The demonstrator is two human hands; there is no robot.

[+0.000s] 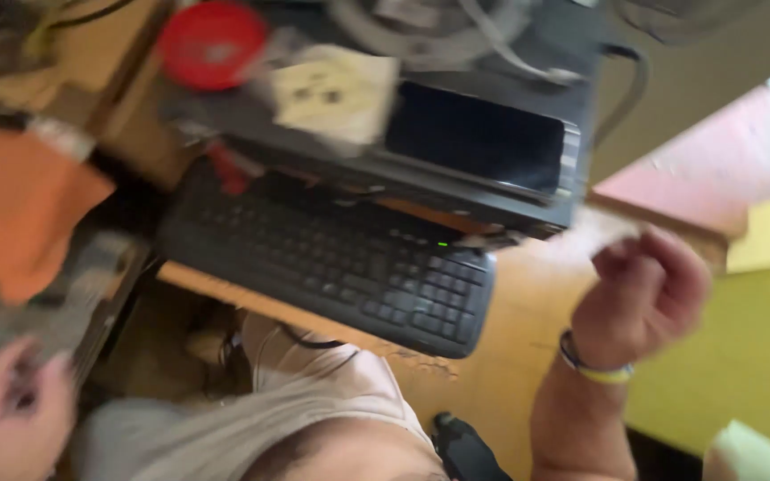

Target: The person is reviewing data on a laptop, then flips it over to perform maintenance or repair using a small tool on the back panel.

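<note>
We take black keyboard (pixel 331 258) as landmark; it overhangs wooden desk (pixel 528 312) edge, likely shoved forward by dark flat device (pixel 479 138) behind. Right hand (pixel 643 294), right of keyboard, curled loosely, pinching something pale; blur hides what. Left hand (pixel 6 414), below-left of keyboard, half cut off; grip unreadable. Red lid (pixel 211 43) far behind.

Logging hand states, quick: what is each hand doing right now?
Left hand: blurred, fingers partly curled; grip cannot be told.
Right hand: curled into a loose fist, apparently empty.
</note>
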